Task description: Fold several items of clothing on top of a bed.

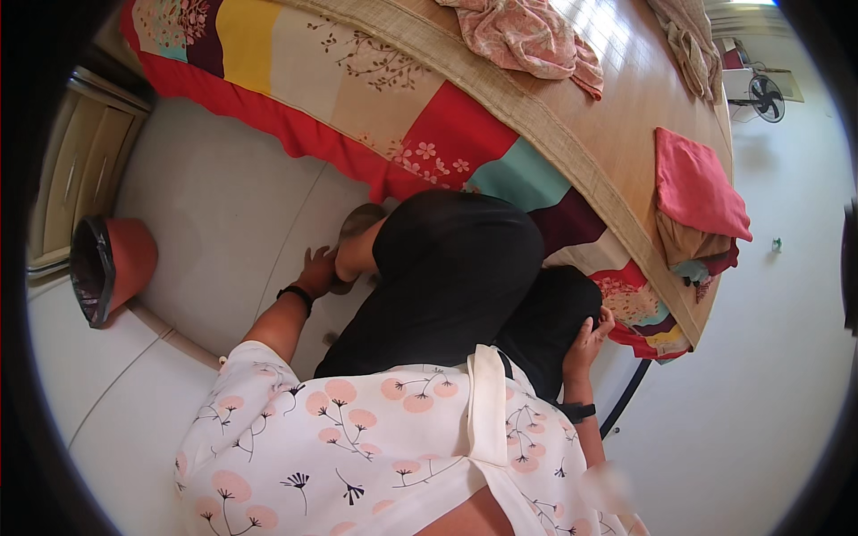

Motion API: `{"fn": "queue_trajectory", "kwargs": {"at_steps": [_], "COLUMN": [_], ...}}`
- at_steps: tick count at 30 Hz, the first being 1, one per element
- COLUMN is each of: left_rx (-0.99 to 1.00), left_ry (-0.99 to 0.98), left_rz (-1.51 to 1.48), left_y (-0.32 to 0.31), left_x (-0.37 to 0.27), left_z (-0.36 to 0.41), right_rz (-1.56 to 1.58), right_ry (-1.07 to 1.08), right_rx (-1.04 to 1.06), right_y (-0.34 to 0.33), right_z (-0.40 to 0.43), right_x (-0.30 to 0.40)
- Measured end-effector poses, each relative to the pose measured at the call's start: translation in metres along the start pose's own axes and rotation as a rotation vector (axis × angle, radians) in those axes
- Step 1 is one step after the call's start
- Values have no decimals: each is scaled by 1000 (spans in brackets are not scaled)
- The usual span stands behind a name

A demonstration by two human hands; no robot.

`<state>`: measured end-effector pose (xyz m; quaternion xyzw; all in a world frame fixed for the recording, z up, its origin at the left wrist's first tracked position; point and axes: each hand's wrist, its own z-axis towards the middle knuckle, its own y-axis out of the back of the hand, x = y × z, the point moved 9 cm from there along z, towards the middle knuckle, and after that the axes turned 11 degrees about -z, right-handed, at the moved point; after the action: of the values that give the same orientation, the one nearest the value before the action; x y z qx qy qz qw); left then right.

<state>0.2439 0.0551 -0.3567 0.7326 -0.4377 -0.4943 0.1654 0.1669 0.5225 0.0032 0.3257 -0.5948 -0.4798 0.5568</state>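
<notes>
I am seated, with black trousers [456, 261] over my bent legs. My left hand [318, 271] reaches down to my bare ankle [358, 253], just behind the heel of a slipper [362, 220]. A few of its fingers show apart, while the leg hides the rest, so a grip on anything cannot be made out. Against the side of my other knee rests my right hand [587, 342], its thumb and fingers spread and no object in it. A dark band [295, 296] circles the left wrist, and another dark band [578, 411] the right.
A wooden-topped bed or table [603, 127] with a patchwork cloth skirt [382, 120] borders my knees. On it lie a crumpled pink cloth [523, 37] and a folded red cloth [700, 184]. A lined red bin [131, 261] stands at left by a cabinet [84, 157]. A fan [766, 98] is mounted far right.
</notes>
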Motion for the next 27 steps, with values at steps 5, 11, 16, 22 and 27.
{"fn": "queue_trajectory", "kwargs": {"at_steps": [5, 11, 16, 22, 27], "left_rx": [-100, -25, 107, -16, 217], "left_ry": [-189, -101, -26, -188, -131], "left_rz": [342, 254, 14, -674, -471], "left_y": [33, 25, 28, 18, 0], "left_x": [-36, -24, -21, -3, 0], "left_z": [-18, -4, 8, 2, -13], "right_rz": [11, 16, -6, 16, 57], "right_ry": [-15, -13, -21, -19, -30], "right_rx": [-15, -41, -64, -62, -91], "right_y": [0, 1, 4, 2, 4], "right_z": [-1, 1, 0, 3, 4], "right_x": [-8, -3, -7, -5, -8]}}
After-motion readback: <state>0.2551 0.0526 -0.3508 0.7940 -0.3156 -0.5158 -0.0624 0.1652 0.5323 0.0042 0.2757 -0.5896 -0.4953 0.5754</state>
